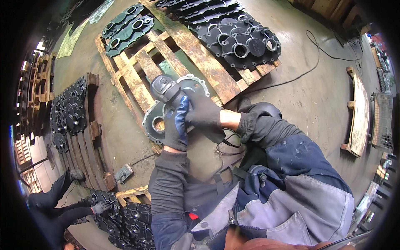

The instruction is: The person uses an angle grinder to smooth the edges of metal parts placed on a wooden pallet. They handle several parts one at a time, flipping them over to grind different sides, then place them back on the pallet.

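Observation:
A dark power tool with a round head, like a grinder, rests over a grey metal cover plate with bolt holes along its rim. My left hand, in a black and blue glove, is closed around the tool's body. From the right, my gloved right hand is also wrapped round it, pressed against the left. Both hands hide much of the tool's body and the middle of the plate. The plate lies at the near edge of a wooden pallet, and its large round opening shows left of my left hand.
Dark cover plates and greenish ones lie on the pallet. A black cable crosses the floor at right. More plates sit on a left pallet. Lower left, a co-worker's gloved hand touches another plate stack.

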The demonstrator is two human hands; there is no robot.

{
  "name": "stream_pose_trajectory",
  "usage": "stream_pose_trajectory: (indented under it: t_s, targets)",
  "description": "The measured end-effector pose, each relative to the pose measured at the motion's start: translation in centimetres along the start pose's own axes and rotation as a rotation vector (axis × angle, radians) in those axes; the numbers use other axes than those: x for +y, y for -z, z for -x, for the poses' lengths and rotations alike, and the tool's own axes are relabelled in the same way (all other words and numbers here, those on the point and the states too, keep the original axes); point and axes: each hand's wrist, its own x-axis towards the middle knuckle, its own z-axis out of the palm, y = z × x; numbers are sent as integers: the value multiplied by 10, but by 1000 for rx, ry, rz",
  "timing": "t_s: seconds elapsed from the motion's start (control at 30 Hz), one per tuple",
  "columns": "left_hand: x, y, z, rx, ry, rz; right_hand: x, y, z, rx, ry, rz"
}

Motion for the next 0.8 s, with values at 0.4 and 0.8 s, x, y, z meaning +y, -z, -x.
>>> stream_pose_trajectory:
  t_s: [0.4,0.8]
  targets:
    - [32,-8,5,-196,64,441,14,16,14,-179,28,-518]
    - [1,-7,-9,-137,219,426,34,60,31,-357,-72,-689]
